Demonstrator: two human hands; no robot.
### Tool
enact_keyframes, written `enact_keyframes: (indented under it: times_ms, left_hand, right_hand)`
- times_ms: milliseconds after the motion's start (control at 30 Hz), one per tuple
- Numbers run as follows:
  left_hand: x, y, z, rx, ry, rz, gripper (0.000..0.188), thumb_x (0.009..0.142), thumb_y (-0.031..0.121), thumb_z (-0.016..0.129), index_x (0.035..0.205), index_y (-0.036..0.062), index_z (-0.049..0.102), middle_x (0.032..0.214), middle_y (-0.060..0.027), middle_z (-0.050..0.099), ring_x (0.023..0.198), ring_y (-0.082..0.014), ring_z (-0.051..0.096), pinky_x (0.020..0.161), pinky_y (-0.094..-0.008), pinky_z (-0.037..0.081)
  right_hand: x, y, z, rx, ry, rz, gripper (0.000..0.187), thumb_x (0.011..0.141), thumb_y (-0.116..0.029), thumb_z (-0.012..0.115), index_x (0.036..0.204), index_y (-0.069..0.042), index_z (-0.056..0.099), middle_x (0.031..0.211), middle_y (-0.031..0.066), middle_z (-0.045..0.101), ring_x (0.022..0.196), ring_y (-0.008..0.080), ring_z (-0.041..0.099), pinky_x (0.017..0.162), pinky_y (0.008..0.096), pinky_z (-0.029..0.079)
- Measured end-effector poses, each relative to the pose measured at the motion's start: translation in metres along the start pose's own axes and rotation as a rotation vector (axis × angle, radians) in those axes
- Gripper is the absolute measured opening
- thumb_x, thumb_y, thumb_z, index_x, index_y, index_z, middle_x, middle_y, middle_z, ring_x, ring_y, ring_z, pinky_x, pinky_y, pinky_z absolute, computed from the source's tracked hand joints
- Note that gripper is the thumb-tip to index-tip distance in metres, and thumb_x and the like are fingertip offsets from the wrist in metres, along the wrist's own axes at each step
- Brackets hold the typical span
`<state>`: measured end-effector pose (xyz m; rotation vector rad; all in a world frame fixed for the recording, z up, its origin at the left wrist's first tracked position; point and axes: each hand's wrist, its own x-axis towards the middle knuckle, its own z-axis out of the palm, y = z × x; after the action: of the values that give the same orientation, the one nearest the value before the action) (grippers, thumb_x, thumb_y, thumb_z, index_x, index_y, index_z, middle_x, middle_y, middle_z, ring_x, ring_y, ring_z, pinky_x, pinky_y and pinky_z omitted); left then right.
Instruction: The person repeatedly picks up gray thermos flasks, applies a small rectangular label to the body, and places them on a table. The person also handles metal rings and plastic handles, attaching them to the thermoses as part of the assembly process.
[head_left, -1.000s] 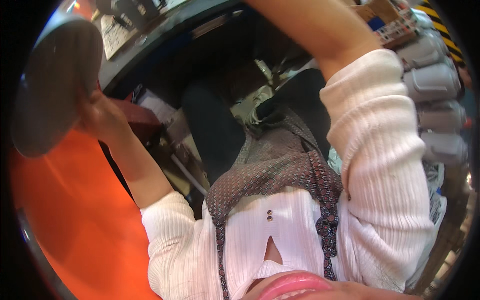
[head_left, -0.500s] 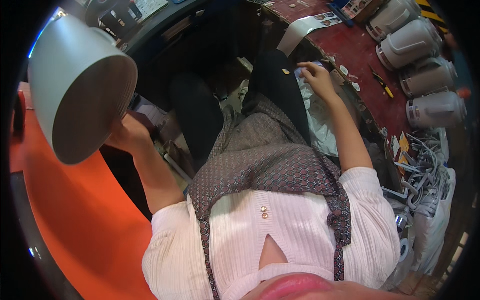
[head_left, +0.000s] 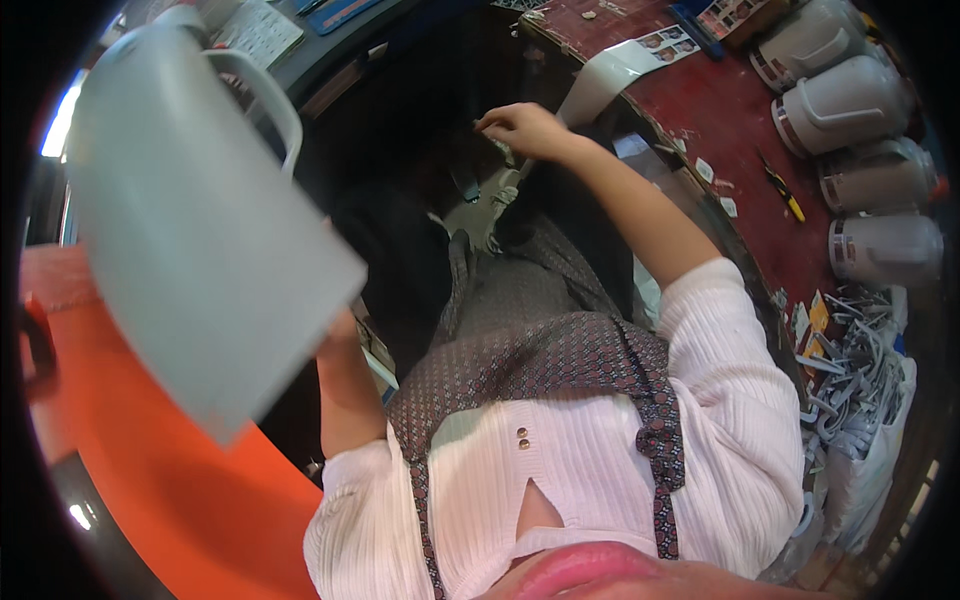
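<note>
A large pale grey plastic jug body (head_left: 200, 250) with a side handle hangs tilted in the air at the left, its wide end toward the lower right. My left hand (head_left: 342, 322) is behind that wide end and supports it; its fingers are hidden, and only the back of the wrist shows. Over my dark-trousered knees, my right hand (head_left: 527, 130) reaches leftward with fingers stretched out and slightly bent. I make out nothing in it. The jug is blurred by motion.
An orange surface (head_left: 190, 480) runs down the left. On the red worktop (head_left: 690, 110) at the right stand several grey jugs (head_left: 850, 105), a yellow-black cutter (head_left: 783, 192) and a strip of labels (head_left: 668, 45). Below, a white bag (head_left: 875, 470) bulges with grey handle parts (head_left: 855, 375).
The jug body has turned so its open mouth no longer faces me and its handle now shows. My right hand has moved left from beside the worktop to over my knees.
</note>
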<state>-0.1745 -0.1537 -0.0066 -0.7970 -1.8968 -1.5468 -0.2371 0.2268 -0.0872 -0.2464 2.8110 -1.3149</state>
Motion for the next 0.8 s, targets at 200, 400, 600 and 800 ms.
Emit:
enact_keyframes:
  times_ms: [200,400,600,800]
  left_hand:
    - [0.023,0.014,0.01,-0.569,0.285,-0.208,0.063,0.095,0.019,0.059,0.151,0.0025,0.035,0.155,-0.0119,0.041,0.113,-0.0268,0.065,0.108,-0.0444,0.046]
    - [0.094,-0.001,-0.023,-0.223,0.194,0.052,0.079,0.088,0.017,0.068,0.156,0.0132,0.029,0.155,-0.0053,0.043,0.109,-0.011,0.065,0.09,-0.0338,0.053]
    - [0.117,-0.011,-0.035,-0.87,0.271,-0.133,0.06,0.093,0.023,0.06,0.147,0.0024,0.044,0.108,-0.0082,0.075,0.07,-0.0215,0.075,0.069,-0.0369,0.061]
    - [0.123,-0.02,0.002,-0.958,0.258,-0.214,0.054,0.099,0.028,0.046,0.15,0.0089,0.042,0.104,-0.0044,0.076,0.054,-0.0194,0.07,0.065,-0.0315,0.06]
  right_hand:
    - [0.106,0.127,0.114,-0.538,-0.388,0.362,0.03,0.089,-0.028,0.059,0.11,-0.014,0.075,0.112,0.0142,0.071,0.109,0.0343,0.065,0.096,0.0439,0.05]
    - [0.142,0.229,0.204,-0.638,-0.632,0.391,0.035,0.091,-0.027,0.055,0.116,-0.009,0.072,0.126,0.0158,0.066,0.122,0.0327,0.059,0.102,0.0429,0.048]
    - [0.127,0.262,0.228,-0.525,-0.364,0.305,0.033,0.09,-0.026,0.055,0.11,-0.008,0.073,0.119,0.0159,0.069,0.113,0.0329,0.064,0.097,0.0434,0.05]
    - [0.147,0.243,0.221,-0.443,-0.219,0.326,0.032,0.089,-0.026,0.055,0.106,-0.009,0.075,0.112,0.0161,0.071,0.106,0.033,0.068,0.092,0.0439,0.053]
